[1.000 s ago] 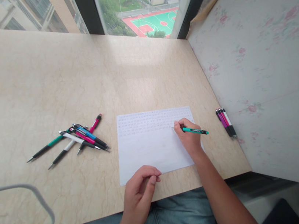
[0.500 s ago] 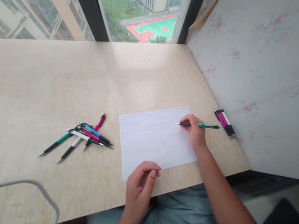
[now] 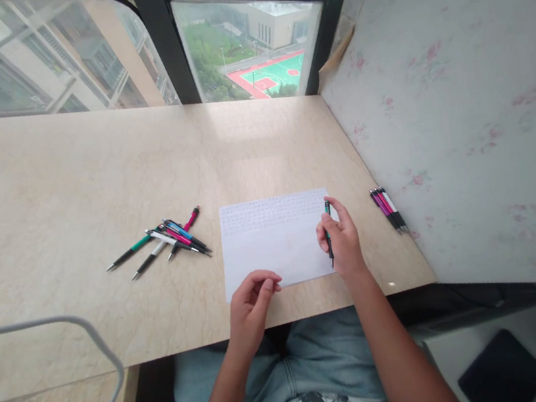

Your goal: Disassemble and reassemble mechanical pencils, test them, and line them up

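A green-and-black click pen [image 3: 331, 256] is gripped in my right hand [image 3: 346, 243] over the right edge of the paper. It stands nearly upright, metal tip toward me, with my index finger at its top end. The white sheet of paper [image 3: 270, 250] has several rows of small handwriting across its upper part. My left hand [image 3: 250, 306] rests at the sheet's lower left edge, fingers curled and thumb close to the fingertips, with nothing visible in them.
On the left lies a crossed pile of several pens [image 3: 168, 240]. Several more pens [image 3: 389, 210] lie side by side near the floral wall [image 3: 463, 133]. A grey cable [image 3: 104, 347] loops at the lower left. Windows [image 3: 251, 50] border the table's far side.
My right hand has turned the pen from lying nearly level, tip at the writing, to nearly upright, tip toward me. My left hand keeps its pose. The camera view has shifted.
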A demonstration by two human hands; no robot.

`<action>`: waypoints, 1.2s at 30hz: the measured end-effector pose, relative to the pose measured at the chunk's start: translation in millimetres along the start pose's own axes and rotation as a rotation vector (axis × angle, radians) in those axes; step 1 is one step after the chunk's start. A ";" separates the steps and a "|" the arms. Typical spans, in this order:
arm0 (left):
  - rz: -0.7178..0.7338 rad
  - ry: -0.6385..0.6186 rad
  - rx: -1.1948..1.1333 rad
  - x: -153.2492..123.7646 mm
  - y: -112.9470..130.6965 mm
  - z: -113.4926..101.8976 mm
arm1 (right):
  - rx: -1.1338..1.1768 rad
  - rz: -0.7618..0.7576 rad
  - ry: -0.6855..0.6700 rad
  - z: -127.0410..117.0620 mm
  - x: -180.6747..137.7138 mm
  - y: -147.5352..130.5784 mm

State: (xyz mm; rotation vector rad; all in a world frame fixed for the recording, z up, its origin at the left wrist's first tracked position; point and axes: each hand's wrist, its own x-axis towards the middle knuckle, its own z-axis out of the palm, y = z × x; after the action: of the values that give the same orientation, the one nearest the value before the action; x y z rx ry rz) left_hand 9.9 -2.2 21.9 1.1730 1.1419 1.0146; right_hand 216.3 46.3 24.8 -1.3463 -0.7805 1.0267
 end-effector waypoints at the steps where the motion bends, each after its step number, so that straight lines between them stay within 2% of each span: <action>1: 0.006 0.005 0.004 -0.2 -0.7 -0.3 | 0.022 0.015 -0.003 -0.7 -3.5 -0.1; 7: 0.036 0.007 0.013 -1.1 -5.9 -2.3 | 0.115 0.043 -0.036 -4.1 -17.7 -2.4; 11: 0.042 0.003 0.009 -1.1 -7.1 -2.9 | 0.099 0.066 -0.073 -6.1 -22.5 0.1; 15: 0.043 0.003 0.005 -1.2 -6.6 -3.1 | -0.088 0.075 -0.102 -15.5 -22.0 10.9; 19: 0.051 0.010 0.009 -1.2 -5.9 -2.4 | -0.331 0.014 -0.139 -30.4 -19.4 17.0; 25: 0.046 0.020 0.018 0.1 -7.9 -3.0 | -0.356 -0.001 -0.190 -42.1 -19.5 14.6; 30: 0.046 0.009 0.019 -0.1 -9.5 -4.5 | -0.431 -0.026 -0.113 -63.2 -13.4 16.4; 36: 0.041 -0.004 0.023 0.4 -10.6 -5.5 | -0.877 -0.120 0.139 -117.1 6.6 1.5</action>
State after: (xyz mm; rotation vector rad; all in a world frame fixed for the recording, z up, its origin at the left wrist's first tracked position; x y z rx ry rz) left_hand 4.7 -2.3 11.2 1.2206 1.1337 1.0317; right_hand 325.6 6.1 10.7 -2.0445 -1.2602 0.4756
